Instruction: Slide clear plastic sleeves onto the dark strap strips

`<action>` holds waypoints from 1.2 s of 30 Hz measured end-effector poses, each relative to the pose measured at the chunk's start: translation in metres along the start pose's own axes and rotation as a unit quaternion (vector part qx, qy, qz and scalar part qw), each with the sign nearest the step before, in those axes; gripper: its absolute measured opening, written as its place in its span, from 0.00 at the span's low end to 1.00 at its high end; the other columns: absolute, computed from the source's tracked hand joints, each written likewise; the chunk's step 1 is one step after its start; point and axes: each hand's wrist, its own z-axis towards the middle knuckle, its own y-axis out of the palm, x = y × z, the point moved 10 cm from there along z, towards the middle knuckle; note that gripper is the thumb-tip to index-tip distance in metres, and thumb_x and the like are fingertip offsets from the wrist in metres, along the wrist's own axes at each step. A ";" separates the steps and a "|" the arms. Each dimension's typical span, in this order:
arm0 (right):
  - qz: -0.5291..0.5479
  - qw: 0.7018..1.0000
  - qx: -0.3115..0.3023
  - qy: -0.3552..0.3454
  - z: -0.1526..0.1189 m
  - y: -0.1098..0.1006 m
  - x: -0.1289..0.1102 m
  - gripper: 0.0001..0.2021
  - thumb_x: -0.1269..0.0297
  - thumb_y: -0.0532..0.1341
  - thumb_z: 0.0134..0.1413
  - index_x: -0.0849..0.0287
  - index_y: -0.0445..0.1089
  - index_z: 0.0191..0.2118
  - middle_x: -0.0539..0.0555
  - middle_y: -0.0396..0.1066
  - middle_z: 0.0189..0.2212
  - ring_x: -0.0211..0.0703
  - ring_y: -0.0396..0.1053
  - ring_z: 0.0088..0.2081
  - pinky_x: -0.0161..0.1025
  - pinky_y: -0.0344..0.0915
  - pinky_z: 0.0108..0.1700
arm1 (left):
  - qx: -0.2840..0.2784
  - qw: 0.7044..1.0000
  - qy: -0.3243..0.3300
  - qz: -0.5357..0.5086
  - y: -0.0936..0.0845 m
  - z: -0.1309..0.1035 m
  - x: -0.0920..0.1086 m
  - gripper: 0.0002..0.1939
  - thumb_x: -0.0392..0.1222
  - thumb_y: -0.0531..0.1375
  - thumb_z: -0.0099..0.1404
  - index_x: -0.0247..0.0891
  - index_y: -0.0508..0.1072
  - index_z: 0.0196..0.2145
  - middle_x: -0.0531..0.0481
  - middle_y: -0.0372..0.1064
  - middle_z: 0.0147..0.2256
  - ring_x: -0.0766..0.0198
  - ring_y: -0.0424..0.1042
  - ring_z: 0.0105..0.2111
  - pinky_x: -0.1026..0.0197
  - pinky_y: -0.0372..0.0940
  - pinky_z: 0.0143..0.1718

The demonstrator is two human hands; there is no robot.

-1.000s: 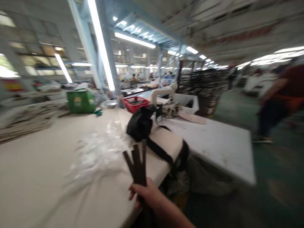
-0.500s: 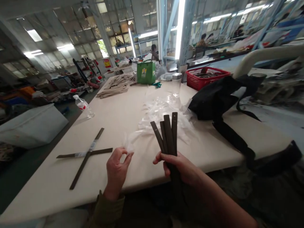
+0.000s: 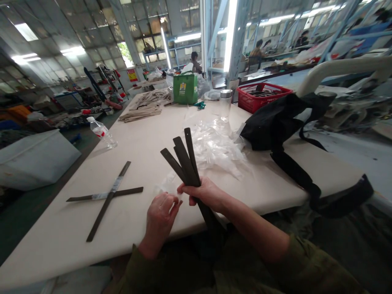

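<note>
My right hand is closed around a bundle of dark flat strips, whose upper ends fan out above the fingers. Just left of it, my left hand pinches a thin piece of clear plastic near the table's front edge. Two crossed dark strips, each with a pale clear wrapping near the crossing, lie on the table at the left. Beyond the bundle, a heap of clear plastic pieces is spread over the table.
On the pale table stand a plastic bottle, a green bag, a clear jar and a red basket. Black fabric lies at the right. Piled strips lie further back. People sit in the background.
My right hand has moved left with the strips, which now tilt left. My left hand has moved slightly right, so the hands are closer together.
</note>
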 end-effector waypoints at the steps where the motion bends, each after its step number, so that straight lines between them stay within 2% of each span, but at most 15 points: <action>1: 0.006 1.000 0.014 -0.007 0.000 -0.005 -0.002 0.13 0.60 0.63 0.46 0.66 0.74 0.35 0.48 0.65 0.17 0.31 0.62 0.19 0.29 0.56 0.24 | -0.006 1.000 -0.001 -0.007 0.003 -0.001 -0.001 0.04 0.36 0.59 0.66 0.38 0.67 0.32 0.50 0.71 0.31 0.61 0.70 0.36 0.60 0.63 0.43; 4: 0.031 0.997 0.064 -0.030 -0.001 -0.029 -0.008 0.16 0.57 0.65 0.47 0.66 0.74 0.37 0.49 0.65 0.16 0.31 0.61 0.20 0.29 0.54 0.23 | -0.036 0.999 -0.012 -0.016 0.016 -0.008 -0.013 0.05 0.36 0.58 0.66 0.39 0.67 0.31 0.51 0.71 0.31 0.61 0.70 0.35 0.59 0.63 0.44; 6: 0.046 0.994 0.092 -0.043 -0.004 -0.047 -0.011 0.18 0.54 0.65 0.49 0.66 0.74 0.39 0.49 0.64 0.16 0.30 0.60 0.19 0.28 0.51 0.22 | -0.055 0.997 -0.046 0.005 0.025 -0.015 -0.031 0.01 0.36 0.58 0.66 0.39 0.70 0.36 0.52 0.72 0.31 0.61 0.71 0.34 0.59 0.64 0.42; 9: 0.061 0.989 0.120 -0.064 -0.010 -0.069 -0.017 0.19 0.52 0.66 0.50 0.64 0.74 0.40 0.49 0.63 0.16 0.30 0.59 0.20 0.28 0.50 0.22 | -0.076 0.993 -0.089 0.033 0.031 -0.019 -0.059 0.19 0.35 0.57 0.66 0.34 0.66 0.54 0.47 0.73 0.41 0.59 0.72 0.40 0.57 0.65 0.45; 11: 0.065 0.987 0.131 -0.070 -0.013 -0.077 -0.019 0.19 0.52 0.66 0.49 0.64 0.74 0.40 0.49 0.63 0.17 0.31 0.59 0.20 0.28 0.50 0.22 | -0.057 0.992 -0.107 0.033 0.019 -0.016 -0.071 0.21 0.33 0.53 0.66 0.31 0.64 0.57 0.42 0.71 0.48 0.57 0.71 0.47 0.56 0.64 0.50; 13: 0.065 0.987 0.133 -0.066 -0.015 -0.079 -0.018 0.19 0.53 0.67 0.49 0.63 0.75 0.40 0.49 0.63 0.17 0.31 0.59 0.20 0.28 0.51 0.22 | 0.013 0.988 -0.148 0.041 -0.010 -0.011 -0.078 0.16 0.35 0.52 0.68 0.32 0.71 0.51 0.42 0.72 0.48 0.57 0.71 0.47 0.57 0.64 0.50; 15: 0.066 0.987 0.130 -0.060 -0.016 -0.074 -0.016 0.18 0.53 0.67 0.47 0.64 0.75 0.38 0.49 0.63 0.17 0.31 0.59 0.20 0.28 0.50 0.21 | 0.076 0.981 -0.175 0.044 -0.037 -0.005 -0.071 0.11 0.39 0.54 0.69 0.35 0.75 0.42 0.45 0.75 0.41 0.60 0.73 0.41 0.60 0.65 0.45; 17: 0.064 0.989 0.124 -0.057 -0.015 -0.066 -0.015 0.18 0.54 0.68 0.46 0.64 0.75 0.38 0.49 0.63 0.16 0.31 0.59 0.19 0.28 0.50 0.21 | 0.075 0.983 -0.169 -0.001 -0.044 0.004 -0.051 0.09 0.43 0.59 0.67 0.36 0.76 0.37 0.48 0.75 0.35 0.63 0.73 0.35 0.62 0.65 0.40; 19: 0.051 0.991 0.110 -0.062 -0.014 -0.055 -0.016 0.17 0.54 0.67 0.47 0.64 0.75 0.38 0.49 0.63 0.16 0.31 0.60 0.20 0.27 0.51 0.22 | 0.003 0.983 -0.163 -0.089 -0.025 0.012 -0.026 0.11 0.47 0.62 0.64 0.37 0.76 0.40 0.50 0.75 0.35 0.64 0.73 0.33 0.63 0.65 0.39; 22: 0.018 0.993 0.086 -0.075 -0.013 -0.038 -0.020 0.15 0.56 0.64 0.49 0.63 0.75 0.37 0.49 0.65 0.17 0.31 0.61 0.20 0.27 0.55 0.23 | -0.125 0.961 -0.192 -0.156 0.019 0.010 0.000 0.16 0.51 0.63 0.62 0.37 0.76 0.42 0.47 0.76 0.36 0.60 0.74 0.35 0.61 0.65 0.39; 26: -0.025 0.995 0.077 -0.064 -0.018 -0.025 -0.025 0.12 0.61 0.61 0.51 0.65 0.75 0.36 0.49 0.65 0.16 0.32 0.61 0.19 0.28 0.58 0.24 | -0.202 0.933 -0.239 -0.178 0.054 -0.001 0.011 0.14 0.46 0.56 0.66 0.37 0.78 0.32 0.46 0.74 0.30 0.58 0.72 0.33 0.58 0.61 0.36; 29: -0.054 0.994 0.076 -0.054 -0.026 -0.026 -0.028 0.13 0.60 0.61 0.53 0.63 0.75 0.39 0.48 0.65 0.16 0.32 0.63 0.20 0.28 0.60 0.25 | -0.215 0.862 -0.325 -0.326 0.066 -0.014 0.008 0.13 0.48 0.59 0.64 0.39 0.80 0.33 0.47 0.76 0.31 0.61 0.72 0.34 0.61 0.62 0.38; 31: -0.082 0.991 0.089 -0.060 -0.034 -0.034 -0.031 0.15 0.57 0.61 0.55 0.62 0.75 0.42 0.48 0.65 0.16 0.33 0.64 0.21 0.28 0.61 0.25 | -0.187 0.769 -0.406 -0.457 0.072 -0.023 0.003 0.13 0.51 0.63 0.60 0.38 0.80 0.31 0.48 0.76 0.31 0.64 0.72 0.33 0.64 0.64 0.38; 33: -0.122 0.985 0.103 -0.068 -0.046 -0.044 -0.031 0.18 0.51 0.60 0.57 0.61 0.75 0.43 0.49 0.68 0.19 0.34 0.65 0.21 0.29 0.61 0.25 | -0.115 0.655 -0.485 -0.568 0.076 -0.031 -0.005 0.15 0.52 0.69 0.52 0.37 0.79 0.27 0.49 0.75 0.27 0.67 0.71 0.30 0.67 0.66 0.36; 36: -0.160 0.980 0.097 -0.062 -0.069 -0.054 -0.019 0.24 0.44 0.55 0.60 0.61 0.75 0.42 0.55 0.73 0.35 0.32 0.65 0.20 0.31 0.61 0.24 | 0.009 0.521 -0.552 -0.651 0.077 -0.038 -0.018 0.18 0.48 0.75 0.40 0.34 0.76 0.22 0.51 0.72 0.23 0.70 0.69 0.25 0.69 0.67 0.30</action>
